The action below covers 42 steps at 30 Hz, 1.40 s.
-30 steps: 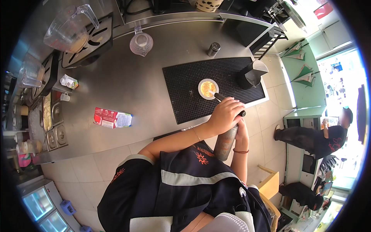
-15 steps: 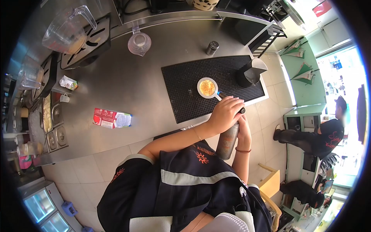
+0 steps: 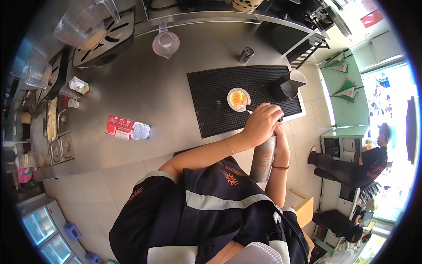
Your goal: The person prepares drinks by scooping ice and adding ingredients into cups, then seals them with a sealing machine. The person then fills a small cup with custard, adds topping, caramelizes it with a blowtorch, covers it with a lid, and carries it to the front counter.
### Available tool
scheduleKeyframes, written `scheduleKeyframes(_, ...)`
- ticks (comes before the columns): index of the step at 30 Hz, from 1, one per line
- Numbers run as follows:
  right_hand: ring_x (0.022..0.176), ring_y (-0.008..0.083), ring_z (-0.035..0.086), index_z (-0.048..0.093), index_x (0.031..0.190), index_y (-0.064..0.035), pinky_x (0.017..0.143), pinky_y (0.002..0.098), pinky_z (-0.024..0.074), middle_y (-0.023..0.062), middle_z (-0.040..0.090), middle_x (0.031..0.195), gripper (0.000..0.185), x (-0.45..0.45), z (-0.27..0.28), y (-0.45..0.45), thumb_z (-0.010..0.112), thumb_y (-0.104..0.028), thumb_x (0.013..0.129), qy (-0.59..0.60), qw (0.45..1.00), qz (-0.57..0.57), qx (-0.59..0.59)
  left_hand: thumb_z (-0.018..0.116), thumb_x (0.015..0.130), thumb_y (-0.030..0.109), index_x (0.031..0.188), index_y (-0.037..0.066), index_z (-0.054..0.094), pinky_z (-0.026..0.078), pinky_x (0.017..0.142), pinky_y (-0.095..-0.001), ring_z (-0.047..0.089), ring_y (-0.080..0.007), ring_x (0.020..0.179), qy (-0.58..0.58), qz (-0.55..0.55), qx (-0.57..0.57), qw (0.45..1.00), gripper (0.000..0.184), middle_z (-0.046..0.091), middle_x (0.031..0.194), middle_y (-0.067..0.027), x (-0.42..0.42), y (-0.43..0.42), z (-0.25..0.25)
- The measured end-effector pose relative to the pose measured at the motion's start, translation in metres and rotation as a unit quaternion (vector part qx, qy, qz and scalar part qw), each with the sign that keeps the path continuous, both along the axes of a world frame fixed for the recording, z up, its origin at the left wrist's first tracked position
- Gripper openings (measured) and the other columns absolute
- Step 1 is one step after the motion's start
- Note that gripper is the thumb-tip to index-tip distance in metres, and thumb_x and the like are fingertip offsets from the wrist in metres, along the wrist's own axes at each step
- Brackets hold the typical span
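Note:
Both of my hands grip a blowtorch, a worn grey canister with a dark nozzle. My left hand is closed over its top end, close behind the nozzle. Lower down, my right hand wraps around the canister's neck and side, its fingers partly hidden. The nozzle points left at a white-rimmed cup, and its pale tip reaches over the rim. A yellow-orange topping with browned specks fills the cup's top. Under the cup lies a black ribbed mat.
On the mat's right stands a dark slanted-top container; a small shaker is behind. A clear measuring jug, a red-and-white carton and blender jugs are farther left. Two people are at the far right.
The whole view has shifted slightly. The nozzle tip now sits over the cup's edge at a slightly different angle, and blue at the nozzle no longer shows. Both hands keep their grip.

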State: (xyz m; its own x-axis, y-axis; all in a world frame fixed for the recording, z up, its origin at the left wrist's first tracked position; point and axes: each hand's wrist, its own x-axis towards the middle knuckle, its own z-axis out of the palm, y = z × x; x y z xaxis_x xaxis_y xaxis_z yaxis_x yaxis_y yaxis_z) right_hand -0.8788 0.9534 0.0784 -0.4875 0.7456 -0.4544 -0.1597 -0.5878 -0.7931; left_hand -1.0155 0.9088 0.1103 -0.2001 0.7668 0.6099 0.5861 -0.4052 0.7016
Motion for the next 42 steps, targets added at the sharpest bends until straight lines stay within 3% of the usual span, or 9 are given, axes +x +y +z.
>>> scheduleKeyframes(6, 0.076, 0.0168, 0.059, 0.053, 0.098, 0.0002, 0.064, 0.0285, 0.0494, 0.0103, 0.057, 0.091, 0.023, 0.003, -0.002, 0.002, 0.051, -0.017, 0.084, 0.003, 1.0, 0.004, -0.005, 0.06, 0.071, 0.007, 0.093, 0.001, 0.058, 0.037, 0.09, -0.0391, 0.05, -0.0289, 0.098, -0.005, 0.0, 0.025, 1.0, 0.023, 0.056, 0.1, -0.0107, 0.0, 0.002, -0.005)
scheduleKeyframes(12, 0.075, 0.0172, 0.059, 0.053, 0.096, 0.0001, 0.063, 0.0286, 0.0493, 0.0102, 0.057, 0.089, 0.023, 0.008, -0.005, 0.007, 0.052, -0.019, 0.084, -0.018, 1.0, 0.018, 0.016, 0.059, 0.072, 0.006, 0.096, 0.001, 0.058, 0.038, 0.089, -0.0383, 0.049, -0.0284, 0.099, -0.023, -0.077, -0.011, 0.997, 0.024, 0.054, 0.098, -0.0106, -0.003, 0.006, -0.006)
scheduleKeyframes(21, 0.079, 0.0163, 0.059, 0.051, 0.104, -0.0003, 0.065, 0.0274, 0.0496, 0.0095, 0.058, 0.092, 0.027, -0.008, -0.004, 0.021, 0.052, -0.02, 0.085, -0.012, 0.999, -0.011, 0.031, 0.06, 0.071, 0.005, 0.107, 0.0, 0.056, 0.039, 0.087, -0.0387, 0.048, -0.0266, 0.097, 0.05, 0.007, 0.027, 0.998, 0.036, 0.05, 0.1, -0.0102, 0.003, 0.02, -0.016)
scheduleKeyframes(29, 0.08, 0.015, 0.059, 0.05, 0.108, -0.0022, 0.066, 0.027, 0.0495, 0.0082, 0.057, 0.095, 0.028, -0.017, -0.021, 0.035, 0.053, -0.017, 0.084, -0.008, 1.0, 0.012, 0.001, 0.062, 0.072, 0.011, 0.099, 0.001, 0.06, 0.038, 0.086, -0.0373, 0.048, -0.0256, 0.096, 0.031, 0.076, 0.025, 0.996, 0.029, 0.053, 0.096, -0.0074, 0.0, 0.026, -0.021)
scheduleKeyframes(42, 0.081, 0.0148, 0.058, 0.049, 0.109, -0.0035, 0.066, 0.0267, 0.0494, 0.0081, 0.057, 0.095, 0.029, -0.014, -0.044, 0.035, 0.053, -0.017, 0.083, 0.051, 0.996, 0.024, -0.074, 0.062, 0.07, 0.008, 0.095, 0.0, 0.061, 0.039, 0.084, -0.037, 0.049, -0.0245, 0.091, 0.026, 0.073, 0.028, 0.997, 0.026, 0.053, 0.087, -0.0066, -0.006, 0.021, -0.024)
